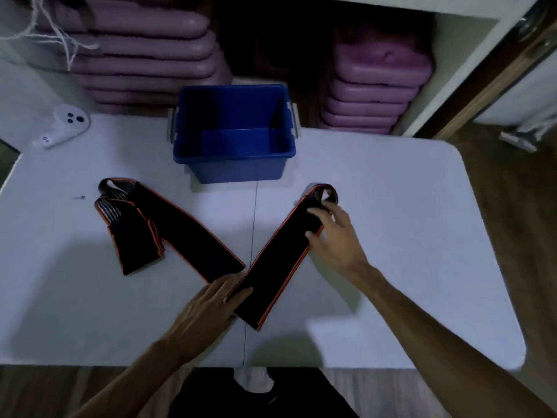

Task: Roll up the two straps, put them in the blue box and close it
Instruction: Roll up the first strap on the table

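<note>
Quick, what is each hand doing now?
Left hand: open, fingers flat on the near end of the right strap.
Right hand: fingers pinching that strap's far end near its loop.

Two black, orange-edged straps lie unrolled on a white table [391, 206], forming a V before an open blue box [232, 164]. The left hand [208, 309] presses the right strap [280, 260] at its near end; the right hand [334, 236] grips its far, looped end. The left strap [168, 227] lies untouched.

Two black orange-edged straps [168, 227] [283, 254], one open blue box [233, 164], two hands [208, 306] [334, 236], one white controller [64, 125], one table [391, 236]
</note>
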